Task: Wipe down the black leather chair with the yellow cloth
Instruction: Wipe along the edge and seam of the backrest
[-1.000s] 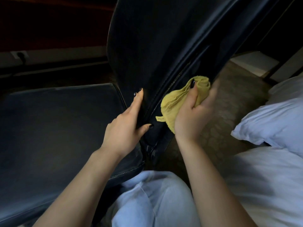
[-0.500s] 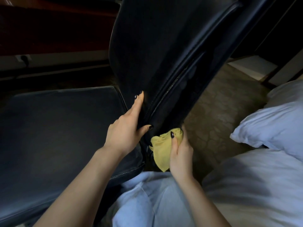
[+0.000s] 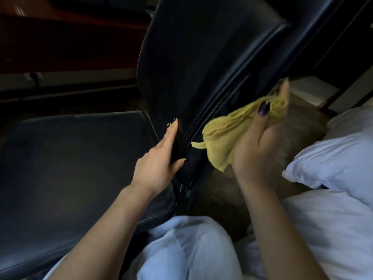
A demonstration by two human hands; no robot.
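Note:
The black leather chair (image 3: 191, 57) fills the middle and left: its flat seat lies at the left, its backrest rises up the centre. My left hand (image 3: 159, 160) grips the lower edge of the backrest where it meets the seat, thumb on the rear side. My right hand (image 3: 260, 142) holds the bunched yellow cloth (image 3: 228, 134) against the rear side edge of the backrest, near the piping seam. The hand is blurred from motion.
A white pillow (image 3: 333, 158) and white bedding (image 3: 333, 229) lie at the right. My leg in light blue trousers (image 3: 185, 249) is at the bottom centre. Patterned floor (image 3: 300, 136) shows behind the chair. A wall with a pale skirting board (image 3: 80, 77) runs along the far left.
My right hand with the cloth went down the backrest's rear edge to its base, then back up to mid height. My left hand has kept its grip in the same spot.

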